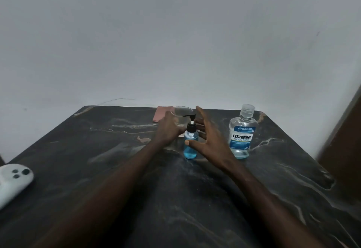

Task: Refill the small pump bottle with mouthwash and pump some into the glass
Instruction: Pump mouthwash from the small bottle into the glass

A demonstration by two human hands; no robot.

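A small clear pump bottle (pixel 190 146) with a black pump head and blue liquid stands upright mid-table. Right behind it stands a clear glass (pixel 182 116), and my left hand (pixel 169 128) is wrapped around the glass's left side. My right hand (pixel 208 138) hovers open just right of the pump bottle, its thumb tip next to the bottle's body and its fingers spread. A Listerine Cool Mint mouthwash bottle (pixel 242 132), capped, with blue liquid low in it, stands upright further right.
The dark marbled table (pixel 117 169) meets a grey wall at its far edge. A pink flat item (pixel 162 114) lies at the back behind the glass. A white phone (pixel 13 181) lies at the left edge. A brown panel (pixel 345 140) stands at right.
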